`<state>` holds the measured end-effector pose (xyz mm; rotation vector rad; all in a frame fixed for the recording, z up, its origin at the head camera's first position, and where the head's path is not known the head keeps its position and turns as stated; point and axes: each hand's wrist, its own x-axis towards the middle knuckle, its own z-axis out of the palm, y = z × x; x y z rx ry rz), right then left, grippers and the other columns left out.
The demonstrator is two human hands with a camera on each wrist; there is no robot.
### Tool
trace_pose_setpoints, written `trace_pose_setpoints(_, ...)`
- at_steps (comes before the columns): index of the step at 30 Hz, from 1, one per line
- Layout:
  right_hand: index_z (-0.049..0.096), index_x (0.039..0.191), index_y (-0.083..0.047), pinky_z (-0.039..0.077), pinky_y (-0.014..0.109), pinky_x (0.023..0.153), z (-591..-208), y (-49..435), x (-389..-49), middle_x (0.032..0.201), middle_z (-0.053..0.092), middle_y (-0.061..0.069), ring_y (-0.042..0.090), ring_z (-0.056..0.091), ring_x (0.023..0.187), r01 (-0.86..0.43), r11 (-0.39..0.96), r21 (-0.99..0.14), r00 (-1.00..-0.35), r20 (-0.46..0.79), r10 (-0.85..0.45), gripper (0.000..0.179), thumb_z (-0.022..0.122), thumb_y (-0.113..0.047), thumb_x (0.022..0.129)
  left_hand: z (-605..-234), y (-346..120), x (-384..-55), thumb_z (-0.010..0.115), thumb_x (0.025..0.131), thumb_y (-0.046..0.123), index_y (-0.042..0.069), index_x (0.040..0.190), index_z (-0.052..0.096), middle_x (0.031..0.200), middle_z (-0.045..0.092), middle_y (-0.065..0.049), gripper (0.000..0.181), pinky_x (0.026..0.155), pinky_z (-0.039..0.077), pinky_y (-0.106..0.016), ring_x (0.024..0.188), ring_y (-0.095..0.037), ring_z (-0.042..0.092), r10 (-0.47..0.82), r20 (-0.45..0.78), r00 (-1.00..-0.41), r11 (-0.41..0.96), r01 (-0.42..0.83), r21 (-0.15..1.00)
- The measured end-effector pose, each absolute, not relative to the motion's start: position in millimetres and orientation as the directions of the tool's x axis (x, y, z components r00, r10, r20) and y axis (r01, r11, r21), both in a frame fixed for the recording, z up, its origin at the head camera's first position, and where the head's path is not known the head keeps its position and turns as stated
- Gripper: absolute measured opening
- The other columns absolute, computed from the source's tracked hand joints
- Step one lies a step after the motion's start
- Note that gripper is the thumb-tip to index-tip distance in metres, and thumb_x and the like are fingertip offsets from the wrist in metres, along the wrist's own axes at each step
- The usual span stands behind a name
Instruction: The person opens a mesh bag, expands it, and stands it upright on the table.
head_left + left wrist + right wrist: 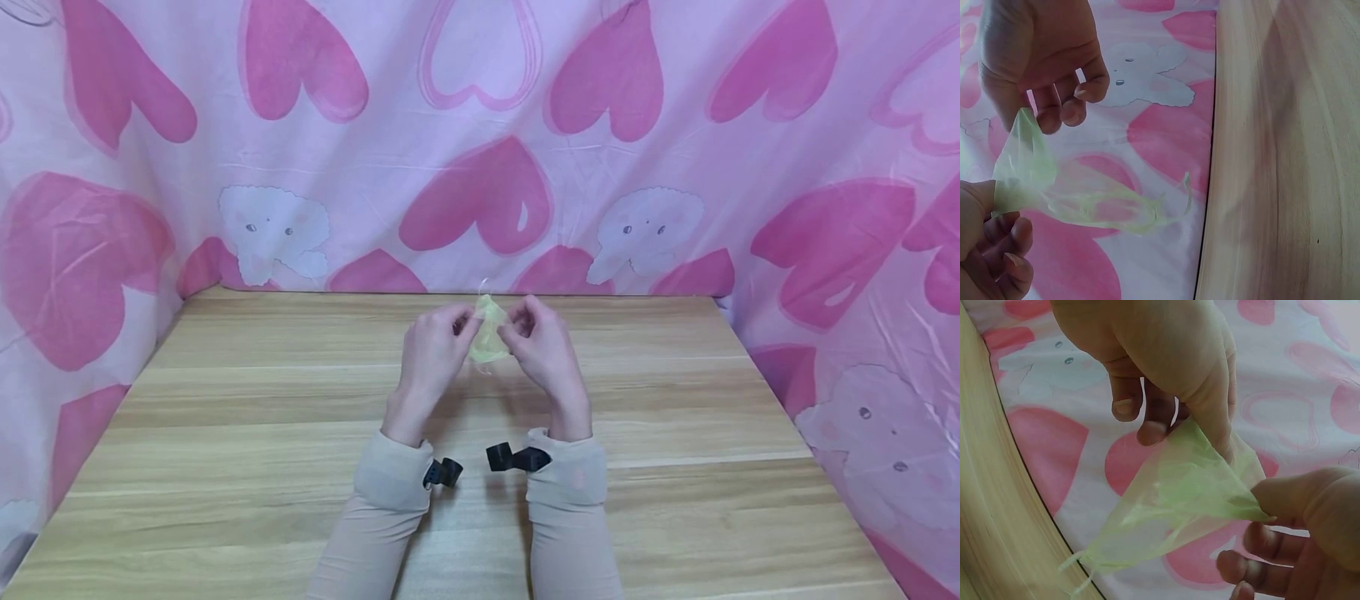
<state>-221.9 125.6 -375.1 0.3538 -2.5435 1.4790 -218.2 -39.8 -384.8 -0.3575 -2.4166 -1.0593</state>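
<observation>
A small sheer yellow-green drawstring pouch (491, 332) hangs between both hands above the far middle of the table. My left hand (437, 350) pinches its left side, and my right hand (546, 346) pinches its right side, thumbs against fingers. In the left wrist view, the pouch (1100, 209) spreads from the fingertips and narrows toward a thin cord (1187, 195). The right wrist view has the pouch (1166, 503) stretched between the two hands, with thin cord ends (1085, 582) dangling at its narrow corner. Whether its mouth is parted, I cannot tell.
Beneath the hands lies a wood-grain table (262, 467). A pink curtain (375, 175) with hearts and white cartoon animals stands along its back and sides. Black wrist-worn devices (510, 457) sit on the rolled sleeve cuffs.
</observation>
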Motion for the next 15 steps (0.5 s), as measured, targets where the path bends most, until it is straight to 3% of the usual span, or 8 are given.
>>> trace_pose_setpoints(6,0.063,0.103,-0.006,0.049,0.034,0.056,-374.3,123.5,-221.5,0.076,0.061,0.006,0.02,0.058,0.065,-0.294,0.485,-0.823,-0.956,0.246,-0.162,0.018,0.064,-0.022,0.095,-385.6,-39.1,-218.7,0.07,0.092,0.018,0.01,0.083,0.073,0.066,0.063,0.002,0.013,0.051,0.044,-0.028,0.055,-0.011,0.052,0.051,0.537,-0.842,0.667,0.429,0.609)
trace_pose_setpoints(15,0.065,0.091,-0.005,0.043,0.031,0.054,-374.7,122.4,-222.9,0.069,0.056,0.005,0.019,0.051,0.06,-0.305,0.509,-0.805,-0.95,0.291,-0.11,0.011,0.061,-0.014,0.097,-386.2,-37.4,-218.3,0.074,0.089,0.02,0.01,0.09,0.073,0.069,0.062,0.002,0.01,0.054,0.045,-0.03,0.059,-0.012,0.054,0.069,0.505,-0.861,0.671,0.414,0.615)
